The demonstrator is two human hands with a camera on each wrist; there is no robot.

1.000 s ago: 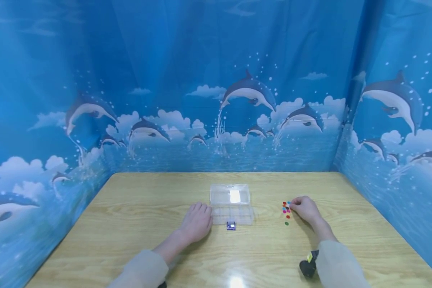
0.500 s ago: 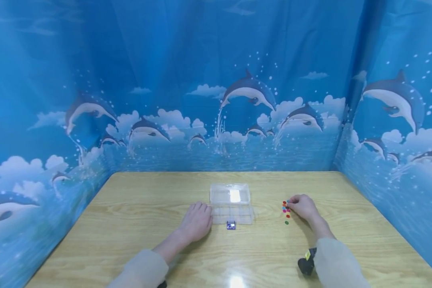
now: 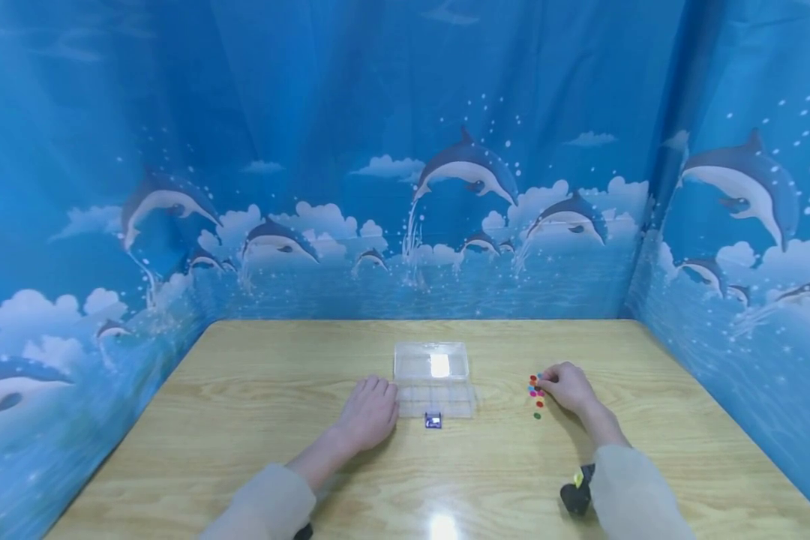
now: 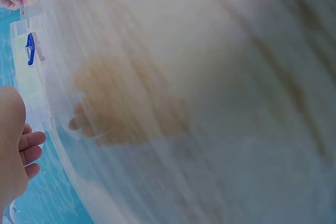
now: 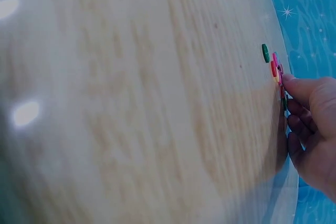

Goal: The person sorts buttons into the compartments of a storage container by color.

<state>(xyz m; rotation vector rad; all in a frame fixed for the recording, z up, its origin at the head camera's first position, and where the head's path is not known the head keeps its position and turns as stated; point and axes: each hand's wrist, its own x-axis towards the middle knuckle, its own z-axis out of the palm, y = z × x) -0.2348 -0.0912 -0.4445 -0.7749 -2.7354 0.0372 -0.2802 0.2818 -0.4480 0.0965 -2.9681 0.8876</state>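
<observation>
A clear plastic compartment box (image 3: 437,401) lies mid-table, its lid (image 3: 418,361) folded open toward the back. On its front edge sits a small blue latch (image 3: 433,421), seen also as a blue latch (image 4: 30,49) in the left wrist view. My left hand (image 3: 370,412) rests at the box's left end, fingers relaxed against its side. To the right lies a cluster of small round coloured buttons (image 3: 532,394). Thumb and index finger of my right hand (image 3: 568,386) are brought together at the cluster's right side; I cannot tell whether a button is between them.
One green button (image 3: 537,415) lies a little nearer than the cluster. A wood-grain table (image 3: 297,352) bears everything, with a blue dolphin-print curtain (image 3: 351,150) behind it and at both sides. A black wrist device (image 3: 576,495) hangs by the right sleeve.
The fingertips of my right hand have shifted slightly left, closer over the buttons. My left hand and the box keep their places.
</observation>
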